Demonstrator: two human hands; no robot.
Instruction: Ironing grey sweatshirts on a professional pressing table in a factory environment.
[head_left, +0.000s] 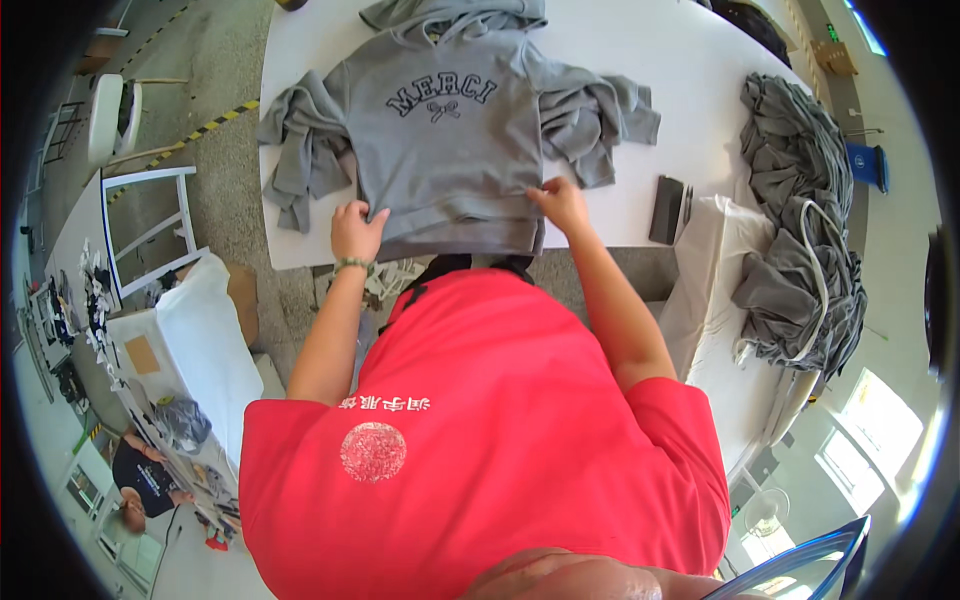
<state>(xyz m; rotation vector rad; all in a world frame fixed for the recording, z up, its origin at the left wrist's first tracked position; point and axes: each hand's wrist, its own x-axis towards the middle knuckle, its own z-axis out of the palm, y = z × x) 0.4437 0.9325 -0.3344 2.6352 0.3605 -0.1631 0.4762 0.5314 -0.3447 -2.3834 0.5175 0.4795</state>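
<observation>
A grey hooded sweatshirt (440,150) lies spread on the white table (690,110), its hood at the far side and dark lettering with a small bow across the chest. Both sleeves are bunched out to the sides. With fingers closed, my left hand (357,232) pinches the left end of the hem, a bracelet on its wrist. My right hand (562,204) grips the hem's right end between thumb and fingers. Below the hands, the bottom band hangs slightly over the near table edge.
Right of the sweatshirt lies a dark flat oblong object (665,209). Heaped grey garments (795,150) fill the far right, beside a white-covered stand (715,260). At the left are a white-covered box (190,330) and a metal frame (150,225). Another person (140,475) works at lower left.
</observation>
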